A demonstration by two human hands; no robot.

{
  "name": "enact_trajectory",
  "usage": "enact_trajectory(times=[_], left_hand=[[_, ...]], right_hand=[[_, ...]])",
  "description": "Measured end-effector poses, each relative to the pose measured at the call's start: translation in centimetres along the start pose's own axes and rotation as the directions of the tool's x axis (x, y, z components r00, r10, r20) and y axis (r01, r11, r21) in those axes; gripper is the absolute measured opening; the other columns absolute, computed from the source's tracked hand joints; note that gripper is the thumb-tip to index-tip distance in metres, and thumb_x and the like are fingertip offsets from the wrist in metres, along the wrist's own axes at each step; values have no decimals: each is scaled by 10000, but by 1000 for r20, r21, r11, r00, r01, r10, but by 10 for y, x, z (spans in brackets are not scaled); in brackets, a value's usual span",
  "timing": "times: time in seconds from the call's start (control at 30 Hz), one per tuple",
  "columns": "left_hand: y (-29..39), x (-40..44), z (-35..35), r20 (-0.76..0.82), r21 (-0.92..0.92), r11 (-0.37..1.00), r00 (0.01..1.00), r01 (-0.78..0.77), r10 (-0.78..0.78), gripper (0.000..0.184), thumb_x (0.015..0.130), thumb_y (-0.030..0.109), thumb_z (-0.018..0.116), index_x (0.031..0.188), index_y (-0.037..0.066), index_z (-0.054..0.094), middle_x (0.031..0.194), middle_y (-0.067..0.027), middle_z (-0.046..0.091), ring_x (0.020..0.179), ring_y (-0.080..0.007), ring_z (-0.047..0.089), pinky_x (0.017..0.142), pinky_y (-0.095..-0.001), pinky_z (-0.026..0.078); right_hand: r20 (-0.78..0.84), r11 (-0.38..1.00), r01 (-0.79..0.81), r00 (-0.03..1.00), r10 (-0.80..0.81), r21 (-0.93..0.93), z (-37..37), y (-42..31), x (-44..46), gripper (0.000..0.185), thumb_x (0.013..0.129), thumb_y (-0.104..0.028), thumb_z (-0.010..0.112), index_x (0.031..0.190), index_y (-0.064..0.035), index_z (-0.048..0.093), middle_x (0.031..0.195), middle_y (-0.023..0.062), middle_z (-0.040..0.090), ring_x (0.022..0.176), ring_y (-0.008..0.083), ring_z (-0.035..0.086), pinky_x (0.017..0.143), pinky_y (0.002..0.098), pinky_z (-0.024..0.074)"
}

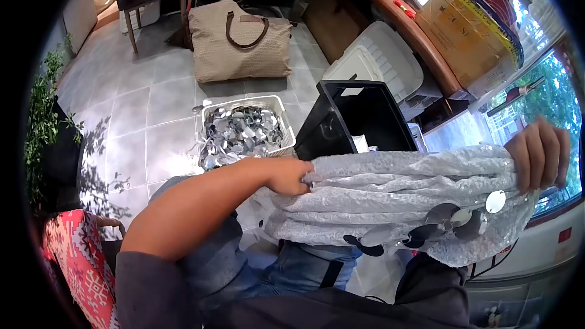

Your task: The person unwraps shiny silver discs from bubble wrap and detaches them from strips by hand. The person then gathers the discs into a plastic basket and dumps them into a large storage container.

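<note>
A white, sparkly, gathered fabric (402, 183) stretches across my lap between my two hands. My left hand (289, 176) grips its left end, fingers closed and partly hidden in the folds. At the right end my right hand (539, 152) is raised, its fingers wrapped over the fabric's edge. Several large silver and dark discs (448, 219) hang along the fabric's lower edge. Beyond my left hand, on the floor, a white basket (289, 140) holds a heap of silver discs (244, 131).
A black bin (326, 128) stands just beyond the fabric, with white plastic containers (378, 55) behind it. A beige bag (244, 45) sits on the tiled floor. Cardboard box (466, 36) rests on the wooden counter (396, 15). Red patterned cloth (76, 256) is at lower left.
</note>
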State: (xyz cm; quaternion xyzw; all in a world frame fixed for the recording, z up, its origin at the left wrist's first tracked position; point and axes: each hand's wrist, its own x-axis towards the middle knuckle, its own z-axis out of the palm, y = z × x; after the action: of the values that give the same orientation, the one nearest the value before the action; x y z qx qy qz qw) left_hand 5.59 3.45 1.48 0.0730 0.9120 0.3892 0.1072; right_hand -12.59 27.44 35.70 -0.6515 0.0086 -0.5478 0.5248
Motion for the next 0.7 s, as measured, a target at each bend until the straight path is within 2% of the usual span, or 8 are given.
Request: enact_trajectory(times=[0.13,0.2,0.27,0.4,0.47,0.53,0.6,0.7], left_hand=[[7,-6,-23,71,42,990,988,137,-140,410,937,365,677,1181,37,708,1065,-205,742,1000,-376,708,888,-454,545],[-7,-15,-35,-56,-44,996,995,77,-79,307,925,288,696,1085,30,749,987,-185,754,925,-329,717,836,-427,551],[-12,-32,-49,-169,-77,996,984,35,-48,251,913,220,702,1053,18,753,940,-167,761,868,-286,729,779,-393,559],[5,-56,-73,-99,-364,917,973,162,-211,186,937,126,687,1053,-4,755,876,-84,757,764,-147,695,711,-315,558],[6,-63,-77,-105,-466,877,976,121,-190,180,960,93,683,1081,-23,750,900,-54,758,762,-103,681,736,-276,568],[6,-54,-60,-42,-446,894,996,54,-81,205,973,125,681,1110,-5,760,976,-87,775,883,-155,714,818,-309,582],[3,-37,-33,-68,-289,940,984,-180,167,285,957,151,646,1188,16,742,956,-121,770,897,-238,728,835,-354,571],[12,-10,-4,-192,-279,936,968,-215,165,372,948,140,615,1298,39,690,1161,-153,744,1068,-327,702,950,-402,541]], right_hand=[[70,998,-61,996,60,20,1,-20,-20,159,822,81,748,848,91,592,667,233,640,440,261,617,370,388,548],[189,993,-100,978,86,67,-9,-22,-26,176,833,82,747,894,108,584,715,263,650,490,288,646,415,413,581],[115,993,-119,986,119,-11,-3,-32,-42,178,853,69,738,910,98,572,712,256,644,488,286,642,414,408,577],[-49,987,-96,995,90,-126,11,-23,-55,125,930,29,681,891,43,563,654,176,629,432,216,606,372,350,539],[-23,995,-70,997,69,-75,7,-28,-66,169,860,67,728,897,89,565,696,249,638,475,294,635,393,398,564],[10,997,-59,998,59,-41,6,-20,-61,153,861,75,719,885,95,569,689,246,637,474,290,635,392,396,559],[54,999,-50,997,50,-5,6,-17,-58,139,860,86,710,875,105,573,686,251,637,480,291,638,393,397,554],[22,1000,-8,1000,8,-3,20,-12,-61,125,857,98,700,873,122,578,694,262,641,488,297,640,398,407,549]])
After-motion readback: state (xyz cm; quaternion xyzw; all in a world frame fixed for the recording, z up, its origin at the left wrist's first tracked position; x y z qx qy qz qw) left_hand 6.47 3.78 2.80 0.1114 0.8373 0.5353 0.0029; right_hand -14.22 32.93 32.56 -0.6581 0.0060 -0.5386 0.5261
